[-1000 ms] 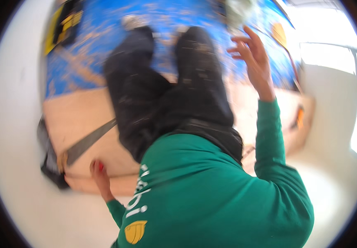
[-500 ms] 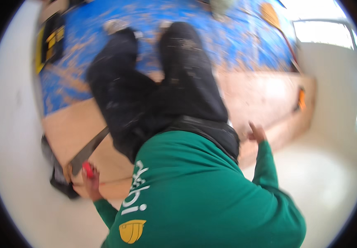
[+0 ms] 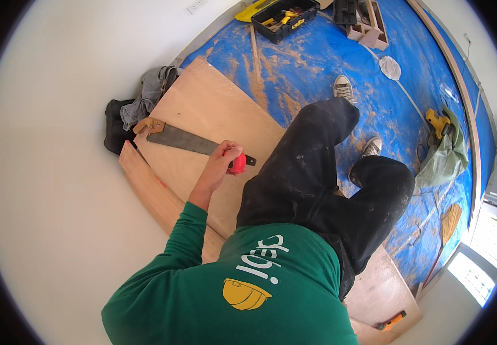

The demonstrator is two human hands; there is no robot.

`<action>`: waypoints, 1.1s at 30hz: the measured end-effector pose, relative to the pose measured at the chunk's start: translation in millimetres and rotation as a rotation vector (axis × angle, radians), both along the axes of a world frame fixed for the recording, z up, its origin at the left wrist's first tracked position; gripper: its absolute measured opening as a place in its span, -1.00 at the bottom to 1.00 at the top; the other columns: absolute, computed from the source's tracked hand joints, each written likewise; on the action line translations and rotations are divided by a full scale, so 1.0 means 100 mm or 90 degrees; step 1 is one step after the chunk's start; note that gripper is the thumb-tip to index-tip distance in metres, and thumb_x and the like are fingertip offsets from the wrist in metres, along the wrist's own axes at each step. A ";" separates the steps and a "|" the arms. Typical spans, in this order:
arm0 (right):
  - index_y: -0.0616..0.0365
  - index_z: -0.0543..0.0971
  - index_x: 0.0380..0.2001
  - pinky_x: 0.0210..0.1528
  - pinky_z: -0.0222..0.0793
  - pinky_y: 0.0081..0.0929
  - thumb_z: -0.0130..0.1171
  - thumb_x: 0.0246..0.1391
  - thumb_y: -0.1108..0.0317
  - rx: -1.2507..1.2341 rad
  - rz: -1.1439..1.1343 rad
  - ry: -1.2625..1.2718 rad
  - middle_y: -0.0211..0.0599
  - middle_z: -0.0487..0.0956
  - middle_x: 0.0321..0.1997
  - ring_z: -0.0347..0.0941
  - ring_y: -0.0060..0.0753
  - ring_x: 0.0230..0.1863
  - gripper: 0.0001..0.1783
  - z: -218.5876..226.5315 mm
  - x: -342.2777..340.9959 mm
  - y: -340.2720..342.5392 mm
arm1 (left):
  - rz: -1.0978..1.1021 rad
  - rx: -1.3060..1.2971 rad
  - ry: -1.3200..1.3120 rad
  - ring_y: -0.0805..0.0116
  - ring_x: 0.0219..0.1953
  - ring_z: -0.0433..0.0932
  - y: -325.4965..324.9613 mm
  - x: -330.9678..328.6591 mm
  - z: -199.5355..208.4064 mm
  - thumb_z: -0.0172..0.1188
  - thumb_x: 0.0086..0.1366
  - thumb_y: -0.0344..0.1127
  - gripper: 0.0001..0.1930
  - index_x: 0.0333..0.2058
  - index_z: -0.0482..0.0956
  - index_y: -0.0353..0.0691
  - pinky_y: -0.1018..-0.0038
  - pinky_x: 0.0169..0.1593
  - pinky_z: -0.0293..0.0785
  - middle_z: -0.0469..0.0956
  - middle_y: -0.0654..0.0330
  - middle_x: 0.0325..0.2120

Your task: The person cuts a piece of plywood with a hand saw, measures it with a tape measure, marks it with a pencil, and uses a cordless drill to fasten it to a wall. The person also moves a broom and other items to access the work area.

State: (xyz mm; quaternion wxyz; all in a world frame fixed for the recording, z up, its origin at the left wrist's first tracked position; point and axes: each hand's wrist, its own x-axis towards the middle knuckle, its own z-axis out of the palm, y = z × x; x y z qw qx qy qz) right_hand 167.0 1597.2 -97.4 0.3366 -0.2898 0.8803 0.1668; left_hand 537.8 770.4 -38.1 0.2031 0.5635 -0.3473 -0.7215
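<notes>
My left hand (image 3: 218, 163) is closed around a small red tape measure (image 3: 237, 164). It hovers over the toe end of a handsaw (image 3: 182, 140), whose grey blade and wooden handle lie flat on a plywood sheet (image 3: 219, 103). I cannot tell whether any tape is drawn out. My right hand is out of view, beyond my torso. My legs, in black trousers, are bent at the knees over the board.
A wood plank (image 3: 156, 198) lies along the board's left edge, with grey cloth (image 3: 153, 95) behind. On the sawdust-strewn blue tarp (image 3: 311, 63) are an open toolbox (image 3: 283, 20), a yellow power tool (image 3: 437, 123) and a broom (image 3: 451, 221). An orange-handled tool (image 3: 392, 321) rests lower right.
My view has swung left. My left hand, with the tape measure, has gone from near the saw's handle to above the blade's far end. My right hand has left the picture.
</notes>
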 end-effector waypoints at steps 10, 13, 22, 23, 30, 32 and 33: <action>0.07 0.47 -0.15 -0.37 0.52 -0.22 0.24 0.29 0.00 -0.239 -0.856 -0.044 -0.28 0.52 -0.41 0.52 -0.23 -0.43 -0.63 -0.04 0.19 -0.87 | -0.532 -0.358 -0.749 -0.11 0.04 0.73 -0.40 0.73 0.11 0.38 0.14 -0.04 -0.16 0.44 0.43 0.01 0.02 0.13 0.68 0.42 0.04 0.40; 0.08 0.45 -0.08 -0.35 0.53 -0.24 0.22 0.35 -0.04 -0.292 -0.909 -0.033 -0.27 0.52 -0.38 0.53 -0.24 -0.39 -0.58 0.01 0.16 -0.84 | -0.604 -0.339 -0.746 -0.11 0.04 0.74 -0.46 0.95 0.08 0.38 0.14 -0.02 -0.21 0.39 0.49 -0.01 0.04 0.12 0.69 0.46 0.06 0.38; 0.14 0.43 -0.02 -0.39 0.29 -0.48 0.05 0.50 0.07 -0.585 -0.589 0.109 -0.35 0.45 -0.26 0.36 -0.52 -0.37 -0.66 1.29 -1.54 -2.98 | 0.246 0.033 0.112 0.05 0.12 0.66 -0.26 0.76 0.09 0.22 0.58 -0.01 -0.56 0.22 0.55 -0.18 0.22 0.08 0.66 0.60 0.05 0.14; 0.05 0.38 -0.23 -0.40 0.17 -0.48 -0.06 0.47 0.11 -0.743 -0.447 0.170 -0.46 0.31 -0.37 0.21 -0.54 -0.42 -0.74 1.40 -1.66 -3.57 | 0.332 0.053 0.238 0.05 0.15 0.64 -0.21 0.65 0.13 0.19 0.62 -0.05 -0.59 0.22 0.54 -0.20 0.24 0.08 0.66 0.60 0.05 0.13; 0.15 0.66 0.06 -0.24 0.34 -0.60 0.19 0.51 0.15 -0.690 -0.047 -0.349 -0.55 0.55 -0.27 0.39 -0.67 -0.29 -0.69 2.25 -0.53 -6.94 | 0.300 -0.077 0.415 0.05 0.18 0.62 0.21 -0.34 0.39 0.35 0.46 -0.45 -0.47 0.31 0.34 -0.14 0.11 0.20 0.64 0.56 0.08 0.13; 0.09 0.66 0.13 -0.35 0.28 -0.64 0.26 0.47 0.13 -0.664 0.052 -0.533 -0.57 0.57 -0.27 0.37 -0.76 -0.34 -0.66 2.10 0.16 -7.41 | 0.292 -0.100 0.379 0.13 0.20 0.60 0.30 -0.54 0.44 0.36 0.45 -0.46 -0.48 0.28 0.34 -0.10 0.13 0.19 0.63 0.54 0.12 0.17; 0.14 0.64 0.17 -0.32 0.31 -0.63 0.26 0.48 0.13 -0.566 0.062 -0.597 -0.48 0.64 -0.22 0.42 -0.75 -0.32 -0.62 2.05 0.37 -7.49 | 0.304 -0.121 0.360 0.16 0.21 0.59 0.34 -0.61 0.46 0.36 0.45 -0.47 -0.48 0.27 0.34 -0.08 0.14 0.19 0.62 0.52 0.14 0.19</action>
